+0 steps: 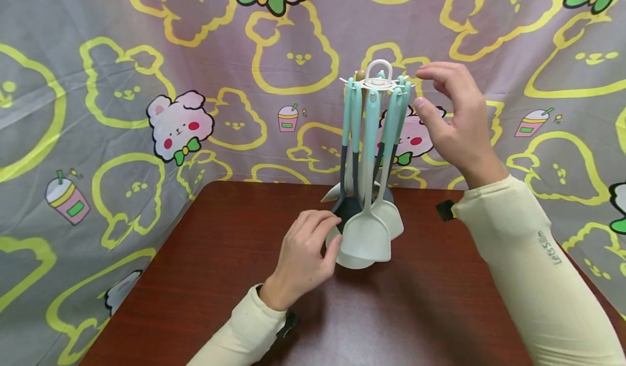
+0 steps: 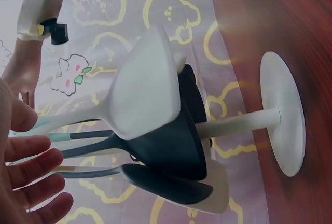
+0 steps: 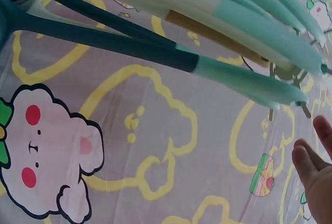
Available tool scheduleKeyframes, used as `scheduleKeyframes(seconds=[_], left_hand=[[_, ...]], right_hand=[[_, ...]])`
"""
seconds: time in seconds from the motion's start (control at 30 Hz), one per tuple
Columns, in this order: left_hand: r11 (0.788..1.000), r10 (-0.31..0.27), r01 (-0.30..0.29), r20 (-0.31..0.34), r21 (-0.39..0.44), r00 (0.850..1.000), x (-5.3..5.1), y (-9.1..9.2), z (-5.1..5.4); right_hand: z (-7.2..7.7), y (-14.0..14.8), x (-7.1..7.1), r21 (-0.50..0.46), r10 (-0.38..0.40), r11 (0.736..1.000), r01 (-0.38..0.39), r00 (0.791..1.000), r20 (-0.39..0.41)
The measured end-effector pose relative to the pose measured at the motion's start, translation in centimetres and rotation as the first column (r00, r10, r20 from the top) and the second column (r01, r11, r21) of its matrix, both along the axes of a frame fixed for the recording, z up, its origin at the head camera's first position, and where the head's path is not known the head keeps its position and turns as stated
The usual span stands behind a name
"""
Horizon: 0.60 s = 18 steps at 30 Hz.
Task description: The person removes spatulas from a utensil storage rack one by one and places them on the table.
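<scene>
A white utensil rack with a looped top (image 1: 380, 63) stands on the table, several kitchen utensils with mint-green handles hanging around it. In front hangs a pale spatula (image 1: 368, 237); a dark turner (image 2: 171, 143) and a dark spoon (image 2: 166, 183) hang close by in the left wrist view. My left hand (image 1: 305, 252) is at the lower left of the utensils with fingers loosely bent, gripping nothing; whether its fingertips touch them I cannot tell. Beside the rack's top right, my right hand (image 1: 457, 113) is raised, thumb and fingers apart, holding nothing.
The dark reddish-brown table (image 1: 220, 268) ends at a grey patterned curtain (image 1: 235, 154), which hangs behind it and on both sides. A round white base (image 2: 282, 117) carries the rack's post (image 2: 241, 123).
</scene>
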<state>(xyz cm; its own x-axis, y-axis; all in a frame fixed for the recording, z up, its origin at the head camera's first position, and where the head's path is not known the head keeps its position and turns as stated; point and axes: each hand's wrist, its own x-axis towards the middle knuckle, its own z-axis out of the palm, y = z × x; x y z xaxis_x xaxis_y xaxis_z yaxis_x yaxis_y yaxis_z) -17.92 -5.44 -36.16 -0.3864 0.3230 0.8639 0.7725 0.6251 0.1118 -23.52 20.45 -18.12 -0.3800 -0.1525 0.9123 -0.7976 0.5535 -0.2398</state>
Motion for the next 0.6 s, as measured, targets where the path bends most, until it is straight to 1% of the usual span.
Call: scheduleKeyframes(seconds=[0.1,0.13,0.27,0.3,0.37,0.5,0.6], left_hand=[[1.000,-0.015,0.015,0.002,0.001,1.000,0.3,0.1,0.1],[1.000,-0.020,0.020,0.000,0.001,1.000,0.4,0.2,0.1],[0.999,-0.038,0.038,-0.008,-0.002,0.999,0.5,0.2,0.2],[0.999,-0.041,0.041,-0.011,-0.003,0.999,0.5,0.2,0.1],[0.999,-0.046,0.045,-0.009,-0.004,0.999,0.4,0.2,0.0],[0.999,-0.047,0.047,-0.001,-0.006,0.999,0.4,0.2,-0.2],[0.999,-0.044,0.044,0.013,-0.007,0.999,0.4,0.2,-0.3]], right_hand=[[0.4,0.1,-0.6,-0.002,0.032,0.999,-0.032,0.999,0.020],[0.5,0.1,-0.8,0.013,0.041,0.999,-0.041,0.999,0.021],[0.9,-0.1,-1.6,0.044,0.084,0.995,-0.084,0.996,0.009],[0.9,0.0,-1.7,0.065,0.091,0.994,-0.091,0.996,0.001],[1.0,-0.1,-2.0,0.082,0.094,0.992,-0.093,0.996,0.002],[0.9,-0.2,-2.5,0.083,0.069,0.994,-0.073,0.996,0.053],[0.6,-0.3,-3.1,0.069,0.085,0.994,-0.090,0.994,0.070]])
